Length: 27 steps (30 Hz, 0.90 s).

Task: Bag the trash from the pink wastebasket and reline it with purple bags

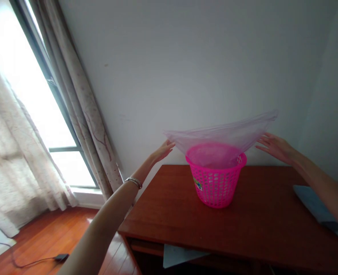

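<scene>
1. Pink basket (218, 191), one, is standing on one brown desk (160, 214); one sheer bag (229, 133) is sagging into it.
2. Two hands: left hand (162, 150), right hand (276, 147) are flanking bag, fingers extended, gripping nothing; contact unclear.
3. Desk is backing onto grey wall (192, 68); curtain (81, 103) is hanging left.
4. One label (197, 184) is showing, unreadable.

There is room to pass low over the surface (163, 206) left of, right of and in front of the pink basket (219, 187). Above its rim, the plastic bag (226, 135) flares wide to both sides, blocking the way; the wall (186, 76) bars passage behind.
</scene>
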{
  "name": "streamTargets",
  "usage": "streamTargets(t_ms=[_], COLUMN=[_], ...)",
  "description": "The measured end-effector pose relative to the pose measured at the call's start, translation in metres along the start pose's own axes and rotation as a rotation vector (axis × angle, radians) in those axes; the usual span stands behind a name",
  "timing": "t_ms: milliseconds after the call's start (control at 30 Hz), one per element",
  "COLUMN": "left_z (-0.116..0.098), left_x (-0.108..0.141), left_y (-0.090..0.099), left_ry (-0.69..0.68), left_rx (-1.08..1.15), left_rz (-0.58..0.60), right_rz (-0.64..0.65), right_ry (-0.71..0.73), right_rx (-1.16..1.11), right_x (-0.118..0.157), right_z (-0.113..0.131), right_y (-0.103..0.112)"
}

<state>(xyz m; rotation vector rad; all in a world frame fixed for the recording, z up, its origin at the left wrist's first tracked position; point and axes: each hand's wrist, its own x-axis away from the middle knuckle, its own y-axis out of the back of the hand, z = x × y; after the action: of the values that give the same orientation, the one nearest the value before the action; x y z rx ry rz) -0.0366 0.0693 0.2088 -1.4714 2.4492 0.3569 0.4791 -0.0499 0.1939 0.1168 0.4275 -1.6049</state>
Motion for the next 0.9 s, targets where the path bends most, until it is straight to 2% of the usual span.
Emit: streamTargets(t_ms=[100,167,233,333,400,533,600,667,733,800,900], left_z=[-0.023,-0.041,-0.054,-0.06,-0.058,-0.04,-0.028,-0.019,-0.015,-0.016,-0.023], left_x=[-0.023,-0.036,-0.042,-0.038,-0.031,-0.012,-0.003,0.005,0.008,0.004,-0.015], left_y=[-0.021,-0.027,-0.026,-0.015,-0.003,0.024,0.033,0.035,0.03,0.017,-0.011], left_ry=[-0.155,-0.182,-0.168,-0.104,-0.085,-0.079,-0.04,0.007,0.023,0.007,-0.016], left_rx=[0.068,0.046,0.002,-0.001,0.052,0.186,0.219,0.209,0.149,0.065,-0.034], left_rz=[-0.06,-0.074,-0.091,-0.158,-0.235,-0.447,-0.481,-0.427,-0.325,-0.224,-0.127], right_rz=[-0.002,-0.043,-0.105,-0.243,-0.323,-0.401,-0.419,-0.453,-0.474,-0.454,-0.392], right_ry=[0.051,0.118,0.16,0.141,0.104,0.045,0.041,0.034,0.033,0.056,0.089], right_rx=[0.03,0.056,0.055,0.008,-0.031,-0.15,-0.183,-0.187,-0.185,-0.168,-0.087], right_x=[-0.018,-0.032,-0.044,-0.054,-0.053,-0.036,-0.027,-0.023,-0.025,-0.032,-0.048], right_z=[0.024,0.045,0.066,0.083,0.082,0.057,0.041,0.033,0.034,0.046,0.072], right_y=[-0.027,-0.04,-0.042,-0.026,-0.005,0.037,0.053,0.061,0.061,0.052,0.026])
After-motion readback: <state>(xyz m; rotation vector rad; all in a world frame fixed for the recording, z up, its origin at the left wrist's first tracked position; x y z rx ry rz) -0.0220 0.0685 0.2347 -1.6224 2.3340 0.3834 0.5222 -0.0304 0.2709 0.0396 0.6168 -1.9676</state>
